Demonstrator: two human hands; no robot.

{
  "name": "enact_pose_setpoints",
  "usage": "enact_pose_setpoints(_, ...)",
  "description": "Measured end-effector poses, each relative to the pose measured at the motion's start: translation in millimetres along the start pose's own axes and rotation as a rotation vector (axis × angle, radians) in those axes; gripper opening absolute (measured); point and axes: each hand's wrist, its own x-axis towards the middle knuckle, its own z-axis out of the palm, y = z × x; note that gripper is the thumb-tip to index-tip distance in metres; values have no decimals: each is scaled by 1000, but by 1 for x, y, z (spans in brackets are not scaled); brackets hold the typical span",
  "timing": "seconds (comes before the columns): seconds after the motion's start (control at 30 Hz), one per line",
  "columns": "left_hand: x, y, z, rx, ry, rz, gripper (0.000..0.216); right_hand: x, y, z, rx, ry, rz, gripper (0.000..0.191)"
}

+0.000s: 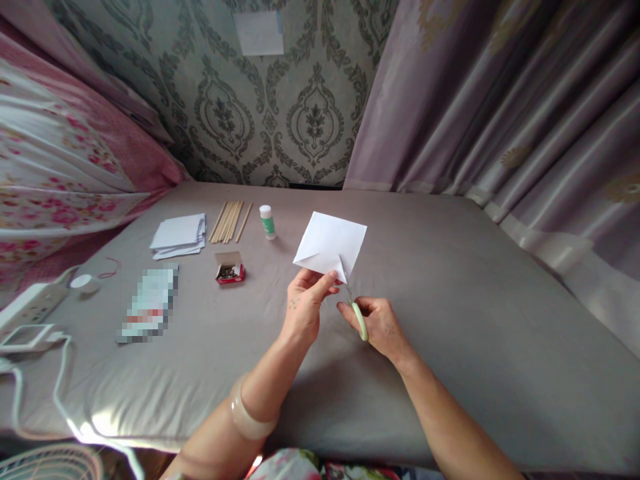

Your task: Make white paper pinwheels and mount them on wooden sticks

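Note:
A white sheet of paper (333,239) is held up above the bed-like surface, pinched at its lower edge by my left hand (307,300). Cuts run into the sheet near its lower corners, and a flap stands out by my thumb. My right hand (377,323) is closed around the pale green handle of a pair of scissors (360,321). The scissor blades reach up to the sheet's lower right edge, partly hidden there; how far apart they are I cannot tell.
Left of the hands lie a small red box (231,270) of metal bits, a glue stick (267,223), wooden sticks (227,222) and a stack of white paper (179,235). Farther left are a blurred packet (150,303) and a power strip (33,303) with white cables. Curtains hang on both sides.

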Motion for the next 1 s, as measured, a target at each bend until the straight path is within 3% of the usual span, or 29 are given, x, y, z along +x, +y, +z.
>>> enact_pose_setpoints(0.5, 0, 4, 1, -93, 4, -80, 19, 1, 3, 0, 3, 5, 18, 47)
enact_pose_setpoints(0.83, 7, 8, -1, -402, -45, -441, 14, 2, 1, 1, 16, -28, 13, 48)
enact_pose_setpoints(1.0, 6, 9, 0, -358, -26, -294, 20, 2, 1, -2, -40, -159, -17, 38)
